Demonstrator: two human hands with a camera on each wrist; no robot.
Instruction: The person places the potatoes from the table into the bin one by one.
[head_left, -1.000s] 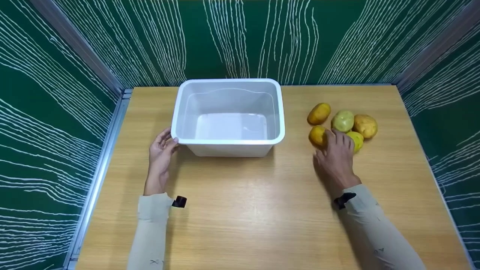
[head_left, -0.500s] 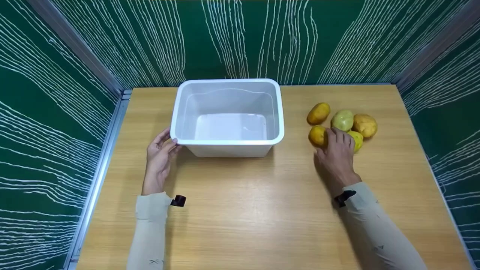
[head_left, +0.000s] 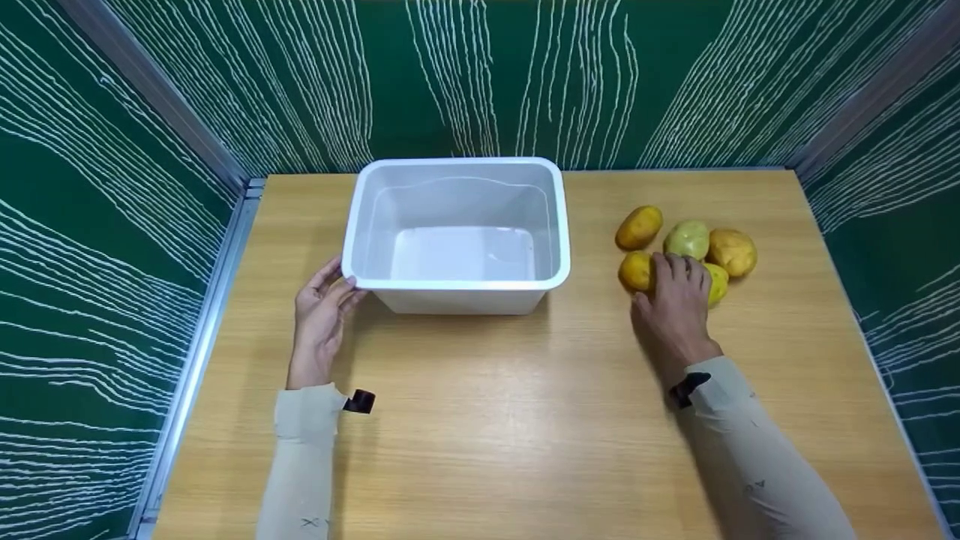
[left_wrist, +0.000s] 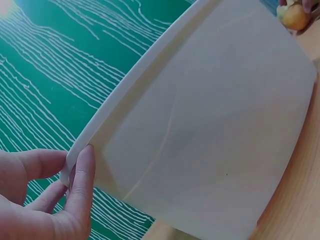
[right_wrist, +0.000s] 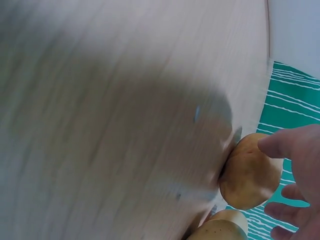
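A white plastic tub (head_left: 456, 300) stands at the back of the table. At its front left corner my left hand (head_left: 319, 315) pinches the rim, thumb and fingertips on either side, as the left wrist view shows. My right hand (head_left: 675, 311) reaches over a group of fruit-like things, fingers loosely bent. Left of its fingers lies a round orange one (head_left: 635, 271); partly under them is a yellow one (head_left: 718, 283). In the right wrist view the thumb overlaps an orange-brown one (right_wrist: 250, 172), the other fingers spread apart beside it. Whether they touch it I cannot tell.
Behind the right hand lie an elongated orange piece (head_left: 639, 227), a pale green round one (head_left: 686, 240) and a larger yellow-brown one (head_left: 732, 253). Green walls with white wavy lines (head_left: 510, 82) enclose the wooden table (head_left: 495, 420).
Both hands stay almost in place. The right hand's fingers have shifted very slightly toward the back; the tub and the fruit-like pieces have not visibly moved.
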